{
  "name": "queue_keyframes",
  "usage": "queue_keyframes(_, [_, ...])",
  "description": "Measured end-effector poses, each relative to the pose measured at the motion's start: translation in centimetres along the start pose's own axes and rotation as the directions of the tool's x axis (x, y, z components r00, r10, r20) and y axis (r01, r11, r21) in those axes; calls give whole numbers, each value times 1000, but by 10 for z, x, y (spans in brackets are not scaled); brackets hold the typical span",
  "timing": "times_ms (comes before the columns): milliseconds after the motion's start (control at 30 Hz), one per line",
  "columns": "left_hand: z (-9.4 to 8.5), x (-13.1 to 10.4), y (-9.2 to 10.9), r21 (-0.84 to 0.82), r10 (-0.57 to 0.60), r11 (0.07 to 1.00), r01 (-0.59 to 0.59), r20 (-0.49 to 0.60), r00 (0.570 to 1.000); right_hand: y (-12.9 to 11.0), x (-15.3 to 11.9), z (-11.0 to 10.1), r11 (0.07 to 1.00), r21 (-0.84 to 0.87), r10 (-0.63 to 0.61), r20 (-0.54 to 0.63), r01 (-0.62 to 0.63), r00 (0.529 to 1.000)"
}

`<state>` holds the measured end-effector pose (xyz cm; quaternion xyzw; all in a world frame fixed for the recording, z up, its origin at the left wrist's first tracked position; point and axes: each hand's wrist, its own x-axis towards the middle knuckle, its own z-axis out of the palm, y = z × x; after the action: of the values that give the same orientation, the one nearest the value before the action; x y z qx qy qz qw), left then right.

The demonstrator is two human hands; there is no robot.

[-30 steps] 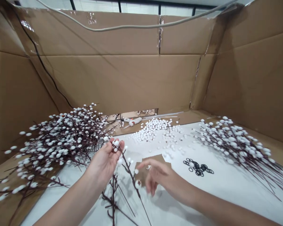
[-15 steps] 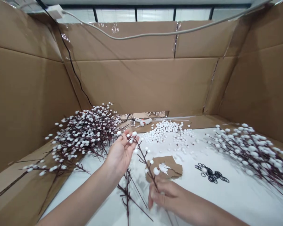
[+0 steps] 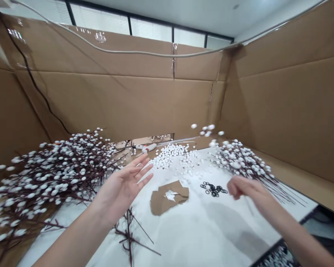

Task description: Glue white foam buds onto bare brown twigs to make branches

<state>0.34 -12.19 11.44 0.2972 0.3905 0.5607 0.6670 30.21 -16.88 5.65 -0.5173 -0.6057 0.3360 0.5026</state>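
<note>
My left hand (image 3: 129, 178) is open, palm up and fingers spread, with nothing in it. Closed, my right hand (image 3: 243, 187) grips an artificial berry branch, whose white berries (image 3: 208, 130) are blurred by motion above the bundle of berry branches (image 3: 242, 159) on the right. Most of the held stem is smeared or hidden. Bare brown twigs (image 3: 129, 237) lie below my left hand. Between the hands sits a torn cardboard piece (image 3: 157, 204) with a white blob of glue (image 3: 170, 195) on it. Several black rings (image 3: 215, 190) lie just left of my right hand.
A large heap of white-berried branches (image 3: 80, 159) spreads over the left side. Loose white berries (image 3: 171, 154) lie at the back, near a white glue gun (image 3: 146, 147). Tall cardboard walls (image 3: 114, 100) enclose the white work surface (image 3: 183, 237); a cable (image 3: 144, 53) runs across above.
My right hand has carried the berry branch to the right, away from my left hand. My left hand has let go of its berries and opened. The view has turned right.
</note>
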Motion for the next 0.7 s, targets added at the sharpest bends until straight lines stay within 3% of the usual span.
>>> queue_keyframes(133, [-2, -1, 9, 11, 21, 1000, -22, 40, 999, -8, 2, -66, 995, 2, 94, -158, -95, 983])
queue_keyframes(233, [0, -4, 9, 23, -10, 1000, 9, 59, 998, -4, 9, -99, 983, 55, 182, -213, -174, 960])
queue_keyframes(300, [0, -5, 7, 35, -33, 999, 31, 62, 998, 6, 16, -115, 985, 22, 168, -267, -169, 949])
queue_keyframes(367, [0, -5, 6, 48, -51, 998, 48, 59, 997, 23, 24, -128, 973, -92, 174, -309, -212, 935])
queue_keyframes(433, [-2, -5, 5, 61, -68, 996, 65, 61, 996, 41, 30, -138, 906, -317, 203, -256, -280, 945])
queue_keyframes(567, [-3, -3, 6, 74, -102, 992, 97, 66, 993, 67, 37, -147, 800, -501, 220, -268, -331, 938])
queue_keyframes(700, [-4, -1, 6, 84, -96, 993, 88, 98, 991, 68, 39, -154, 576, -727, 131, -368, -373, 920])
